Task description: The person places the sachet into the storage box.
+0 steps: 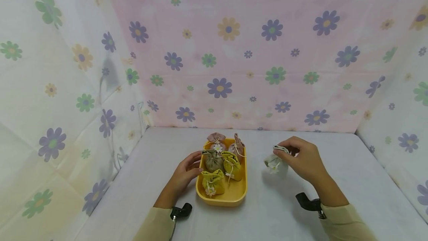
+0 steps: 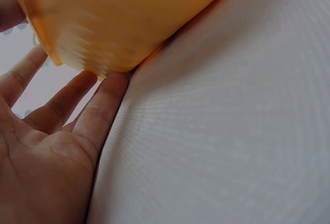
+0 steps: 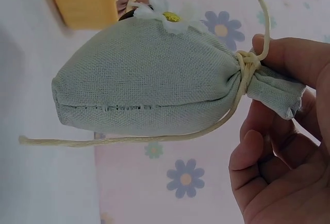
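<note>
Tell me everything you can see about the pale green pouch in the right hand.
The pale green pouch is a small woven-cloth bag, plump, with a stitched bottom seam. A cream cord ties its gathered neck, and a white flower with a yellow centre decorates it. The right hand pinches its neck, holding it beside the yellow tray.

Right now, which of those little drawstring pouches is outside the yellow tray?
The pale grey-green pouch, pinched by its tied neck in the right hand. The other five pouches all sit inside the yellow tray, which the left hand touches.
</note>
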The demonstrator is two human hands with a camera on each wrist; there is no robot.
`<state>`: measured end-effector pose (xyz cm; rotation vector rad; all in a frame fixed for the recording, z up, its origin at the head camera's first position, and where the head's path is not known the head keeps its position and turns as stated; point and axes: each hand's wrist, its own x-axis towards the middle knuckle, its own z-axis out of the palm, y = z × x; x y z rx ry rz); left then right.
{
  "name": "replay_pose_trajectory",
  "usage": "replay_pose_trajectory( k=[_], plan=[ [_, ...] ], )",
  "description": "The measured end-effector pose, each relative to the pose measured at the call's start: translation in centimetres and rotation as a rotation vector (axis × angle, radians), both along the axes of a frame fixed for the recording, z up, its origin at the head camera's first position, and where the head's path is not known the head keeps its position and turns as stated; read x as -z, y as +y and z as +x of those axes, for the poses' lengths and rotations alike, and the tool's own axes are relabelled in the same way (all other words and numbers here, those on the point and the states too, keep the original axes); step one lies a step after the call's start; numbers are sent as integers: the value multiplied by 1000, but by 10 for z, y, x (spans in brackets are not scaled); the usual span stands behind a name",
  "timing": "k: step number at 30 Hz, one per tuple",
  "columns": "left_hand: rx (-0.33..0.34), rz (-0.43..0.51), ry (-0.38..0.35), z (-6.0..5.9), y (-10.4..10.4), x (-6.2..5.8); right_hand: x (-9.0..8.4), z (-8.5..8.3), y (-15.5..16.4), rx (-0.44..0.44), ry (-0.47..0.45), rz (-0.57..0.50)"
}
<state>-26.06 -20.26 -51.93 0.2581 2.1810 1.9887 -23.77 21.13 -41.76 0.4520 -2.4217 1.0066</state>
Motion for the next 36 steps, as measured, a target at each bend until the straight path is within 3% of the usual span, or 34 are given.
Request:
replay_pose_trajectory(
  k=[8, 22, 36],
  plan=[
    [-4, -10, -6, -1, -1, 2, -7, -1, -16, -74, 23, -33],
    [-15, -23, -4, -1, 0, 1, -18, -1, -40, -122, 27, -75],
    [13, 3, 30, 0, -1, 1, -26, 3, -60, -168, -68, -116]
  ],
)
